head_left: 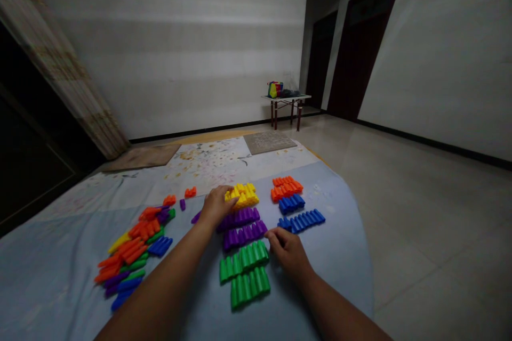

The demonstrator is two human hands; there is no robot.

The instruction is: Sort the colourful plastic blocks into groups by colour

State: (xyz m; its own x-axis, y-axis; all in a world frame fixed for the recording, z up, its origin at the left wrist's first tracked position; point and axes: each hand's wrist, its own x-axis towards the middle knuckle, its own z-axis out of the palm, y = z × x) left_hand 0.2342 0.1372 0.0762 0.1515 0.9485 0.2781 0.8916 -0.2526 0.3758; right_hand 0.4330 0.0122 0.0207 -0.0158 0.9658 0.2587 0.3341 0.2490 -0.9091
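At the left end of the yellow finger-shaped plastic pieces (pixel 245 196), my left hand (pixel 216 208) has its thumb and fingers closed on them. Two purple rows (pixel 245 235) lie just nearer to me, and part of the upper one is hidden behind that hand. My right hand (pixel 288 250) is curled with its fingertips at the right end of the lower purple row; whether anything is pinched there cannot be made out. Below are two green rows (pixel 250 287). Beyond my right hand lie blue rows (pixel 306 220) and orange rows (pixel 286 188).
A mixed heap of pieces (pixel 136 250) in several colours lies on the left of the cloth-covered table (pixel 320 287). Small orange pieces (pixel 190 192) and a purple one (pixel 182 204) sit apart. Grey-brown mats (pixel 270 142) lie at the far edge. A small side table (pixel 286 98) stands beyond.
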